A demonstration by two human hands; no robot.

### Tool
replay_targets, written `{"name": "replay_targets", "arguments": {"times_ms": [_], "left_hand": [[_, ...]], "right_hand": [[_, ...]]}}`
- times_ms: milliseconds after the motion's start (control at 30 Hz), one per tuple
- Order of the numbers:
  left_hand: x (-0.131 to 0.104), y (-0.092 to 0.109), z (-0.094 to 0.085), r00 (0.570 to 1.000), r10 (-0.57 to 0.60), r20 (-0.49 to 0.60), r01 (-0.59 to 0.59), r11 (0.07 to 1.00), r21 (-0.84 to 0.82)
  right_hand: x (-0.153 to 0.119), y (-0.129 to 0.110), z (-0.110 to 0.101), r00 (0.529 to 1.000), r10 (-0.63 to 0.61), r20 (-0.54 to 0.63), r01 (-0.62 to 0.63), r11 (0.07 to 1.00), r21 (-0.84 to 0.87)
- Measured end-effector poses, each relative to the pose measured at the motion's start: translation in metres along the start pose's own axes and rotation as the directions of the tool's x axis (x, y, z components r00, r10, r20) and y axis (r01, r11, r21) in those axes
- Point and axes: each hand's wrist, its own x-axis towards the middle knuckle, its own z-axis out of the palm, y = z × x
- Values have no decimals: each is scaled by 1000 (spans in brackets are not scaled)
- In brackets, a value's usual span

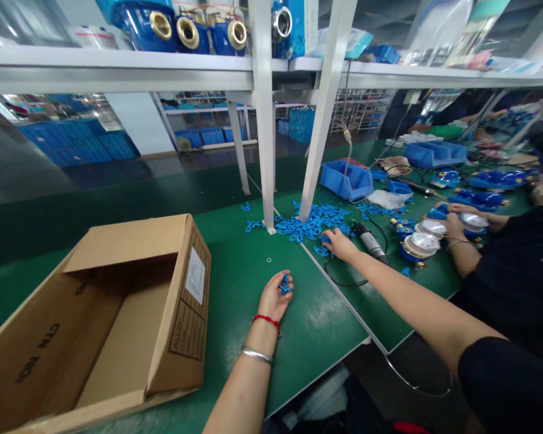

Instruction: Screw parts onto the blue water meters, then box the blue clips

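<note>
My left hand (275,296), with a red cord and a silver bangle at the wrist, is held palm up over the green table. Its curled fingers hold a small blue plastic piece (285,284). Farther right, my right hand (340,245) reaches to the near edge of a loose heap of similar blue plastic pieces (314,220). Its fingers are closed around one blue piece (326,239), partly covered by the fingertips. A small white ring (269,260) lies on the table beyond my left hand.
An open cardboard box (181,325) stands at left. White shelf posts (266,150) rise by the heap. A powered screwdriver (370,241) with a cable lies right of my right hand. Beyond are a blue bin (346,181), water meters (420,246) and a co-worker's hands (455,223).
</note>
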Motion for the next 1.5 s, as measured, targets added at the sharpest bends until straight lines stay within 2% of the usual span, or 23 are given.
{"name": "replay_targets", "arguments": {"times_ms": [133,267,367,467,567,667,767,900,1000,1133,1267,1400,1500], "left_hand": [[-2,0,0,1000,-14,6,14,1000,14],[-3,0,1,999,-36,17,36,999,16],[-3,0,5,997,-61,37,61,998,-1],[-4,0,9,994,-74,80,79,995,-55],[-4,1,7,993,-65,95,76,991,-112],[-2,2,2,998,-41,53,51,979,-195],[0,4,-1,1000,8,24,-1,960,-279],[1,7,2,996,52,68,-26,938,-346],[1,8,3,997,0,78,27,936,-352],[1,9,2,998,-66,15,67,928,-367],[-1,9,2,996,-83,-21,68,921,-384],[-3,10,3,996,-88,-24,72,917,-391],[-4,8,4,996,-86,-16,73,918,-390]], "right_hand": [[12,6,-25,999,35,-40,-31,993,114],[13,-12,-44,998,54,-39,-42,968,249],[-3,-51,-45,1000,-20,-3,20,940,340],[-34,-104,-36,984,-169,47,133,893,429],[-69,-156,-22,910,-413,48,339,804,488],[-93,-189,-9,894,-443,71,387,842,376],[-100,-203,-2,907,-419,40,393,877,278],[-89,-202,-4,877,-477,48,436,835,337],[-65,-191,-7,859,-503,89,429,805,409],[-13,-161,1,948,-319,-2,313,931,188],[31,-125,19,986,-144,-78,148,988,50],[41,-97,33,993,-66,-96,61,997,-49],[39,-82,34,994,-55,-95,46,994,-101]]}}
